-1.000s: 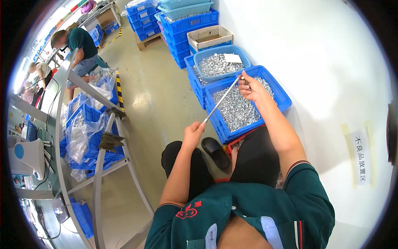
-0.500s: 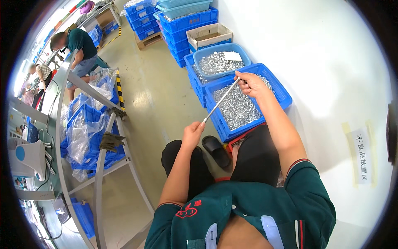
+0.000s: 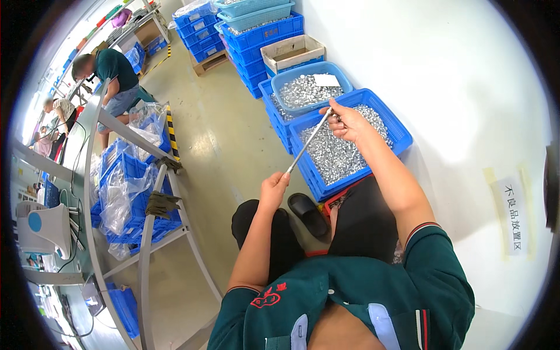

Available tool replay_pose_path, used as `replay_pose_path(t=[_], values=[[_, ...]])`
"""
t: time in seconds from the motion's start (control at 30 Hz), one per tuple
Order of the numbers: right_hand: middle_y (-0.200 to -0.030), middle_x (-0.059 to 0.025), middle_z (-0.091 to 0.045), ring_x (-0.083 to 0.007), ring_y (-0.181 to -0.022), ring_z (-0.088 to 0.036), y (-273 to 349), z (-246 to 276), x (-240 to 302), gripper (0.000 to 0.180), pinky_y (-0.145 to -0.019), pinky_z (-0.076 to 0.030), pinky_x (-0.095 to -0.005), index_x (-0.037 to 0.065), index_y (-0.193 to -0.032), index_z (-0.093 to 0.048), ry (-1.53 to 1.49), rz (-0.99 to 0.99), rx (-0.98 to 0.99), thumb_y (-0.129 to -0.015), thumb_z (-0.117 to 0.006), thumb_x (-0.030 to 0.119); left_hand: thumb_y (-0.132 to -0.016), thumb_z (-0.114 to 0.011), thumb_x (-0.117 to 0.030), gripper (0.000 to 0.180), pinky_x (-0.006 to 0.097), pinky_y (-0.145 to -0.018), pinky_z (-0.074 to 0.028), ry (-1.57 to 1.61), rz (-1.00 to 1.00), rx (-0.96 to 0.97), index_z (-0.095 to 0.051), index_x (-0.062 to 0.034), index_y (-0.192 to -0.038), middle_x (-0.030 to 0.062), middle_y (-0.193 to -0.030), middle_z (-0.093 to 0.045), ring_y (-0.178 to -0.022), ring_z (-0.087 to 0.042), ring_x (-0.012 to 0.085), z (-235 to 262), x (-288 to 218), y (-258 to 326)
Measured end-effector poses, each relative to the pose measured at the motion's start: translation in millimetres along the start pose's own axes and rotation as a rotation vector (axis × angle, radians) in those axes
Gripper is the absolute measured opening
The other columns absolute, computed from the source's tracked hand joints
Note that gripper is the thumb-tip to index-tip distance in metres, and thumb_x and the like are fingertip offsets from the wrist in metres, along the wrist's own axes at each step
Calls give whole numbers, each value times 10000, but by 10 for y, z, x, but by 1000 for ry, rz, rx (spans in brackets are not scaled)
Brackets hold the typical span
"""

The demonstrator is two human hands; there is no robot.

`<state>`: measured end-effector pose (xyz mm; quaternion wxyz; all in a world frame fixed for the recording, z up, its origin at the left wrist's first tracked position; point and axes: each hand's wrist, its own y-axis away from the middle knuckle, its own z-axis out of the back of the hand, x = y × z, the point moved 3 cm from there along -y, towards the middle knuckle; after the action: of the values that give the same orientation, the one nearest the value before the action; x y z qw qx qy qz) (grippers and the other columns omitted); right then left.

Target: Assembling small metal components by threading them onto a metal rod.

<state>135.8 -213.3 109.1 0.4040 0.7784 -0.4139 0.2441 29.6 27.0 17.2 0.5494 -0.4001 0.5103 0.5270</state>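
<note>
A thin metal rod (image 3: 307, 144) runs slantwise between my hands, over the left edge of a blue crate (image 3: 399, 135). My left hand (image 3: 273, 191) is closed around its near end, above my left knee. At the far end, my right hand (image 3: 348, 122) pinches the rod's tip with thumb and fingers, over the crate. Whether a small piece sits between those fingertips, I cannot make out. Many small shiny metal parts (image 3: 344, 156) fill the crate below. Just beyond it, a light blue basket (image 3: 346, 80) holds more of them, with a white slip of paper (image 3: 326, 80) on top.
Stacked blue crates (image 3: 245, 61) and an open cardboard box (image 3: 294, 51) stand along the white wall (image 3: 455, 70). To the left is a metal-framed bench (image 3: 146, 256) with bagged crates (image 3: 137, 195) beside it. A co-worker (image 3: 114, 73) bends over farther back. A black slipper (image 3: 307, 214) lies near my feet.
My right hand and the rod's far end have shifted slightly left. My left hand stays nearly in place, and both hands keep hold of the rod.
</note>
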Motion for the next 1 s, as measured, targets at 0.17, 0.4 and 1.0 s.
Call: replay_pose_path(t=[0.17,0.4,1.0], values=[[-568,48,-341,-24,-428,-262,45,-26,-36,257,-346,-185,-163,11,-988,-556,378,70,122,-874,-508,236,-865,-514,-305,332,213,-428,-229,55,38,17,-474,-66,-638,-69,-531,-341,-478,-293,35,-70,-61,-27],[-677,-19,-455,-46,-457,-351,-9,211,-90,241,-336,-220,-159,-2,-917,-546,453,-50,-129,-849,-544,229,-859,-529,-272,326,226,-455,-268,103,95,-4,-490,-45,-628,-51,-545,-367,-515,-318,44,-74,-34,-66],[-660,-33,-476,-32,-455,-358,-81,277,47,199,-338,-248,-139,-1,-888,-529,-178,123,68,-812,-609,165,-854,-543,-254,309,236,-481,-281,6,54,37,-492,-20,-657,-45,-571,-363,-549,-315,55,29,-20,21]])
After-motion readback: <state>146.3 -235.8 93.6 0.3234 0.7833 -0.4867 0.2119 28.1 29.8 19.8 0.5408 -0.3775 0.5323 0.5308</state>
